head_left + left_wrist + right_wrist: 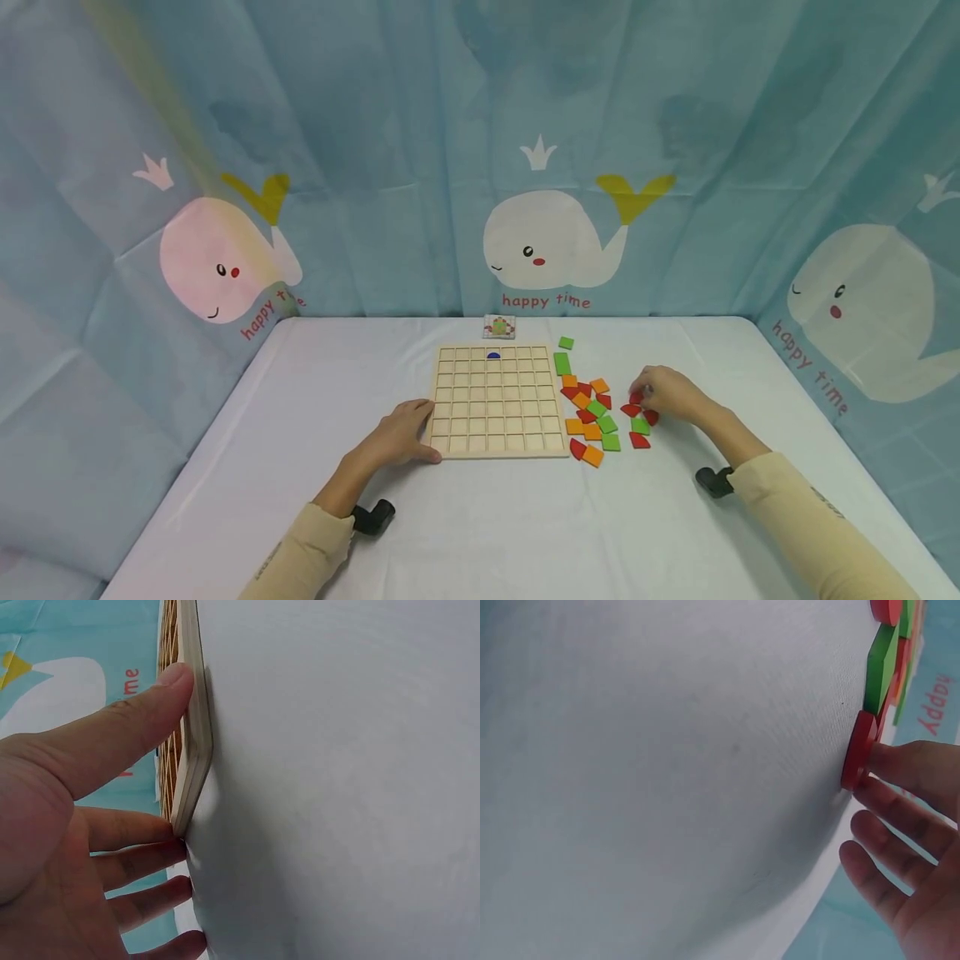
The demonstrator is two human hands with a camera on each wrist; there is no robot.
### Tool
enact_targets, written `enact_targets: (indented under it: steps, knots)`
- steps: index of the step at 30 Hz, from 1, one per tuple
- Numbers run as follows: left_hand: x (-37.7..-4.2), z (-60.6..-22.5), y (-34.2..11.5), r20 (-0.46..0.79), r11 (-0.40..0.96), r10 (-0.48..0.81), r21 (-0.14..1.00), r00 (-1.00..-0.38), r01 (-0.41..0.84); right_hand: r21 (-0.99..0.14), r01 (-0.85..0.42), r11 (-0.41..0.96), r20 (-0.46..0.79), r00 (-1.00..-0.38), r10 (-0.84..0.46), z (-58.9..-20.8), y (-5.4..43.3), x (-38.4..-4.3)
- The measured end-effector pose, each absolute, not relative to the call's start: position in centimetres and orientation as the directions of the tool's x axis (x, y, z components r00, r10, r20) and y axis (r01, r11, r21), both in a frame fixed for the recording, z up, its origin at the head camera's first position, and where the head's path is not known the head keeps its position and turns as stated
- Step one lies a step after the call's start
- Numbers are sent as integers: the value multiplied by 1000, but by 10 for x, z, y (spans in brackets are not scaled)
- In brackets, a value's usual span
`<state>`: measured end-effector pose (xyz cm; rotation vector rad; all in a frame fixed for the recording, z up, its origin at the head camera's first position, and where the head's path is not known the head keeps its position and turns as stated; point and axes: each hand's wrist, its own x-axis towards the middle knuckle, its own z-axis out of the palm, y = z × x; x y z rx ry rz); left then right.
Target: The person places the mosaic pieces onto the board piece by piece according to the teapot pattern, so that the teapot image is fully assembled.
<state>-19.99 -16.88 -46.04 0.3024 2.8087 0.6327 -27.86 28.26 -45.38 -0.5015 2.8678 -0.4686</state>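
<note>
A wooden grid board (502, 457) lies on the table with a blue half-round piece (493, 356) in its top row. My left hand (401, 433) rests at the board's near left corner. In the left wrist view its thumb (142, 709) presses the board's edge (196, 742), and its fingers extend along the other side. Over at the right, my right hand (671, 392) pinches a red fan-shaped piece (636, 399) between thumb and index finger. Another red piece (859, 750) partly hides those fingertips in the right wrist view.
Green squares (611, 442), orange squares (592, 457) and red pieces (640, 440) lie scattered between the board and my right hand. A small stack of picture cards (499, 327) is behind the board. A whale-print curtain (360, 167) hangs around the white table (480, 533).
</note>
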Motion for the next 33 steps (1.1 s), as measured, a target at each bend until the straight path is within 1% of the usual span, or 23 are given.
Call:
enact_targets:
  steps: [12,17,23,30,33]
  knots:
    - [-198,-463,-171,-192,878,249,458,-949,138,-390,-246,887,-160,-931,-329,-447,277,-279]
    - [-198,-464,-169,-188,873,246,470,-951,133,-386,-267,883,-121,-934,-335,-438,266,-283]
    - [-199,-466,-169,-190,874,237,470,-953,124,-376,-325,868,-67,-925,-375,-427,247,-287]
    - [-198,-465,-169,-185,873,240,471,-953,128,-397,-319,861,-74,-923,-376,-421,223,-293]
    - [-198,-464,-169,-191,869,242,478,-951,125,-395,-334,856,-73,-917,-392,-419,213,-296]
